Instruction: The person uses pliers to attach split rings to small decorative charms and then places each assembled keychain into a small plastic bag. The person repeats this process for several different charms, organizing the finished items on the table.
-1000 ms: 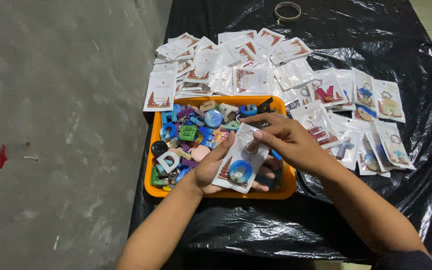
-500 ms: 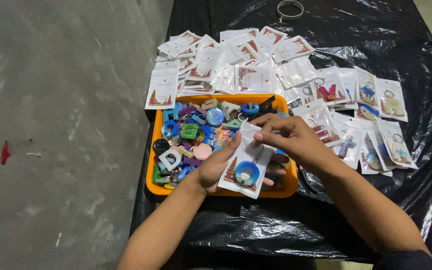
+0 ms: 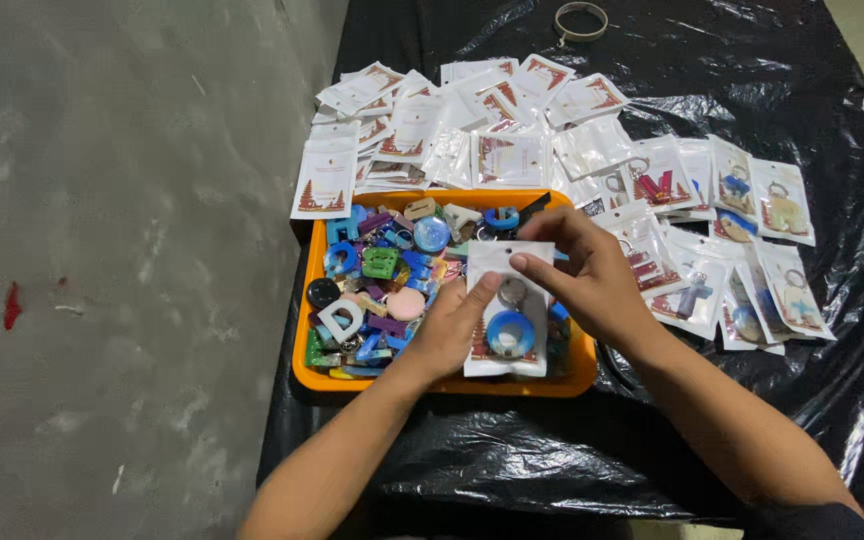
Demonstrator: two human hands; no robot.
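Observation:
Over an orange tray point(image 3: 304, 375) I hold a small clear packet point(image 3: 508, 342) with a blue ring-shaped keychain inside. My left hand point(image 3: 450, 325) supports the packet from its left side, thumb on the front. My right hand point(image 3: 587, 275) pinches the packet's top edge with thumb and fingers. The tray beneath is full of several loose coloured resin letter keychains point(image 3: 377, 285).
A spread of packed keychain packets point(image 3: 722, 235) lies to the right on black plastic sheeting point(image 3: 572, 450), and empty printed packets point(image 3: 432, 125) are piled behind the tray. A metal ring point(image 3: 580, 19) lies at the far edge. Grey concrete floor point(image 3: 102, 250) is on the left.
The packet has turned more upright and squarer to the camera. My right hand's fingers shifted along its top edge while the left hand kept holding it.

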